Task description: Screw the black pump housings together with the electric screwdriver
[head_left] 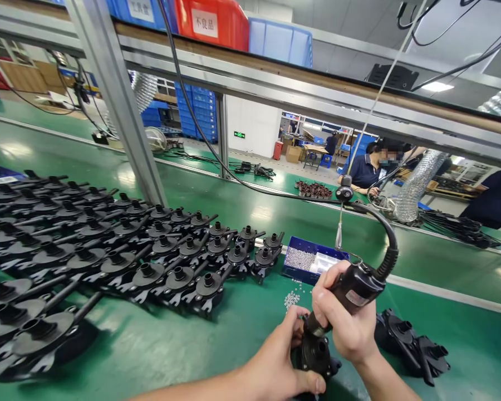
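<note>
While the right hand (343, 326) is wrapped tight round a black screwdriver (358, 287), its tip goes down into a black part (317, 356) just under that hand. The left hand (275, 363) is closed on this part from the side. Just past both hands sits a blue tray (317, 248) of screws. High above them, a red bin (230, 30) has a label (204, 23) reading "不良品".

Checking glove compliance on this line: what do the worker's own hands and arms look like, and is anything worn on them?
Nothing is worn. The left hand and right hand are bare, with no gloves, rings or finger cots showing. The left forearm and right forearm are bare too, with no sleeve, watch or wrist strap in view down to the picture's lower edge.
</note>
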`<state>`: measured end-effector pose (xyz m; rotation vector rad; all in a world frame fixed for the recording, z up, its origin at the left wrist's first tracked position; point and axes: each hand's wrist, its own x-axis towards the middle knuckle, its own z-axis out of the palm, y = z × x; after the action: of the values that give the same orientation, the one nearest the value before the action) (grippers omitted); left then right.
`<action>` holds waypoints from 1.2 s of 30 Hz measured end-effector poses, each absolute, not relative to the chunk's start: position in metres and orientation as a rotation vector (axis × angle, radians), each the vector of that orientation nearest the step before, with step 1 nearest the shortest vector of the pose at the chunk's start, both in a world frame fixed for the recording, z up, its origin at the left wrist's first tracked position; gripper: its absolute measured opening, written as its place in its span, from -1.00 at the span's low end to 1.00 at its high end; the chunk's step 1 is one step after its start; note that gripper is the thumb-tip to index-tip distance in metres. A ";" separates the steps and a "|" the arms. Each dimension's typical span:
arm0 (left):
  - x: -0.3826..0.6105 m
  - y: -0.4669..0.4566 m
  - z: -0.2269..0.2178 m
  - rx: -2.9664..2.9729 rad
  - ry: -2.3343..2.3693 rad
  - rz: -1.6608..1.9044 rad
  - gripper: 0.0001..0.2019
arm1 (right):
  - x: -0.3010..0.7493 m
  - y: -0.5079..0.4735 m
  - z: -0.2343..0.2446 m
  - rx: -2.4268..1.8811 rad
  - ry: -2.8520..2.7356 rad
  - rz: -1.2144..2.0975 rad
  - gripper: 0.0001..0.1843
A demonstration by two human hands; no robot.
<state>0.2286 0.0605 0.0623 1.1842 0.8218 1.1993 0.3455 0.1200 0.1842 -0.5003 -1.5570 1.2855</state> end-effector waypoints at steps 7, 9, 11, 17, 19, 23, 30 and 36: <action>0.227 0.061 0.059 1.247 0.775 1.205 -0.07 | 0.350 0.124 0.180 -0.331 -1.605 1.410 -0.77; 0.227 0.062 0.057 1.251 0.775 1.212 0.01 | 0.347 0.124 0.182 -0.378 -1.607 1.389 -0.75; 0.228 0.062 0.056 1.246 0.791 1.209 0.03 | 0.343 0.125 0.185 -0.475 -1.577 1.334 -0.73; 0.230 0.061 0.053 1.226 0.830 1.194 -0.11 | 0.337 0.120 0.190 -0.618 -1.528 1.158 -0.77; 0.230 0.061 0.052 1.231 0.830 1.206 -0.11 | 0.341 0.118 0.189 -0.570 -1.527 1.232 -0.76; 0.230 0.062 0.050 1.254 0.821 1.218 -0.05 | 0.354 0.118 0.184 -0.328 -1.538 1.453 -0.72; 0.235 0.061 0.048 1.250 0.852 1.234 -0.07 | 0.339 0.122 0.188 -0.639 -1.508 1.177 -0.74; 0.234 0.063 0.039 1.296 0.883 1.230 -0.02 | 0.343 0.124 0.197 -0.611 -1.558 1.200 -0.77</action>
<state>0.2338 0.0628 0.0394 1.2959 0.8833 1.2302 0.3430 0.1236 0.1972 -0.6108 -1.5579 1.1998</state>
